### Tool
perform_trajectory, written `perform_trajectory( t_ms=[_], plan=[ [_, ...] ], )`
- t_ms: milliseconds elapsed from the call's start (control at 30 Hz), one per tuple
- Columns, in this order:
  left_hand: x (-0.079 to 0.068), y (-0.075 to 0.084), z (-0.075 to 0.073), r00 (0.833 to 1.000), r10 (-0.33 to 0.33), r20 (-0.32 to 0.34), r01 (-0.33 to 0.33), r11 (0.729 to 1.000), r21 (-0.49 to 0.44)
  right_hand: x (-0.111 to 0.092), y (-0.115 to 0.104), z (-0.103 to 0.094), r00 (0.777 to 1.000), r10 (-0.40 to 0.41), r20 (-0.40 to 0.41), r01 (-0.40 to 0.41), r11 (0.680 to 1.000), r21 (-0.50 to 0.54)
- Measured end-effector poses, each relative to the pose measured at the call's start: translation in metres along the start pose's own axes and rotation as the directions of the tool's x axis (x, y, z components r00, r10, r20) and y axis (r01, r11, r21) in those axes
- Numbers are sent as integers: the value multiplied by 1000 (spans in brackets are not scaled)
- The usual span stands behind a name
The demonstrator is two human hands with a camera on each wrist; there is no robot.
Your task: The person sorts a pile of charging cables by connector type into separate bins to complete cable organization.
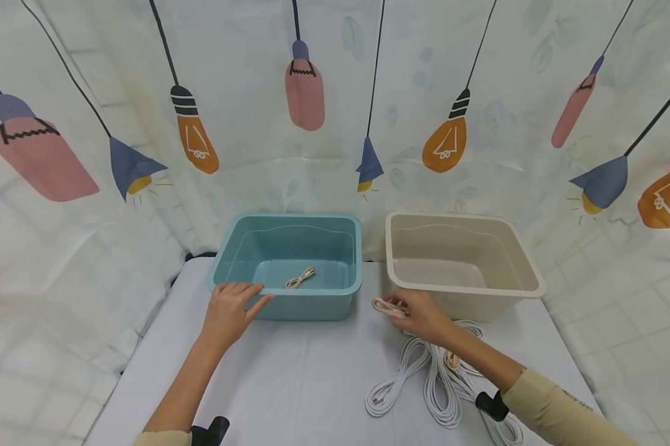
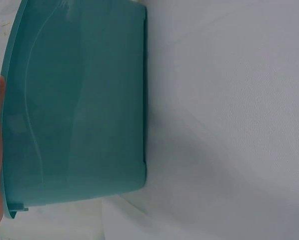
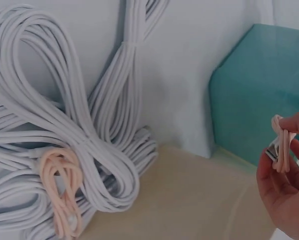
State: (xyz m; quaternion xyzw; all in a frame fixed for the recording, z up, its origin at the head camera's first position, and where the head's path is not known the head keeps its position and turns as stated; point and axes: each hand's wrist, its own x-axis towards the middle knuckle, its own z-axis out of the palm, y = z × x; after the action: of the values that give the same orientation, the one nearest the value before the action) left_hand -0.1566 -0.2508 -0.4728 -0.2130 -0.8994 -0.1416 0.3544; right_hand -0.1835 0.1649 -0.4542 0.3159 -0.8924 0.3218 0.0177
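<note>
My right hand point(image 1: 418, 314) pinches a small coiled pink charging cable point(image 3: 284, 150) in front of the beige bin point(image 1: 463, 297). A metal plug end shows between the fingers. My left hand point(image 1: 231, 310) rests on the near left rim of the teal bin point(image 1: 313, 306), fingers relaxed. Inside that bin lies another small coiled pink cable point(image 1: 300, 278). Under and beside my right forearm are several bundled white cables point(image 1: 443, 384), with one more pink cable point(image 3: 62, 185) lying on top of them.
Both bins stand side by side at the back of a table point(image 1: 301, 384) with a white cover. Behind them hangs a curtain point(image 1: 246, 142) printed with lamps. The beige bin's near wall stands right behind the white bundles.
</note>
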Motion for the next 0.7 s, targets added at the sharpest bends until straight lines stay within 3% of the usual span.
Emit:
perform_trajectory(
  t_ms=[700],
  plan=[
    [1,-1,-1,1000,1,10,-1,1000,14,32,-29,-25,999,31,-22,-30,999,39]
  ],
)
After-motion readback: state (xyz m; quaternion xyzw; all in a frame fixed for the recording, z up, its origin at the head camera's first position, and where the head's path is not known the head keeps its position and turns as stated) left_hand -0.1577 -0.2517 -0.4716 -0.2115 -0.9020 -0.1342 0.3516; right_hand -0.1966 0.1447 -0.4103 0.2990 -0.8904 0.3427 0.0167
